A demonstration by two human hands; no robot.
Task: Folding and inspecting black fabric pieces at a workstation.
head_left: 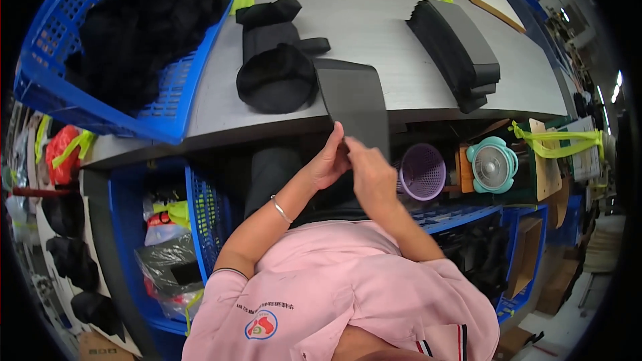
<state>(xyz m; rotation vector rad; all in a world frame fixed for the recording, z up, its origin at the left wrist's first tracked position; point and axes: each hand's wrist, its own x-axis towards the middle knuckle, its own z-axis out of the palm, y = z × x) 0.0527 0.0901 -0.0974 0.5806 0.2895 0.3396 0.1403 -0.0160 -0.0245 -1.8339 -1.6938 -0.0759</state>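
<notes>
Both hands meet at the near edge of a dark grey flat sheet (353, 103) that hangs over the front edge of the grey table (374, 23). My left hand (328, 160) pinches the sheet's lower left corner between thumb and fingers. My right hand (370, 172) grips the same lower edge just to the right. A thin bracelet circles my left wrist. Beside the sheet, on the table, lies a pile of black fabric pieces (277, 60).
A blue plastic crate (180, 87) full of black fabric stands at the left. A stack of black sheets (458, 47) lies at the right of the table. Under the table are a purple basket (422, 170), a teal fan (491, 165) and more blue crates (207, 217).
</notes>
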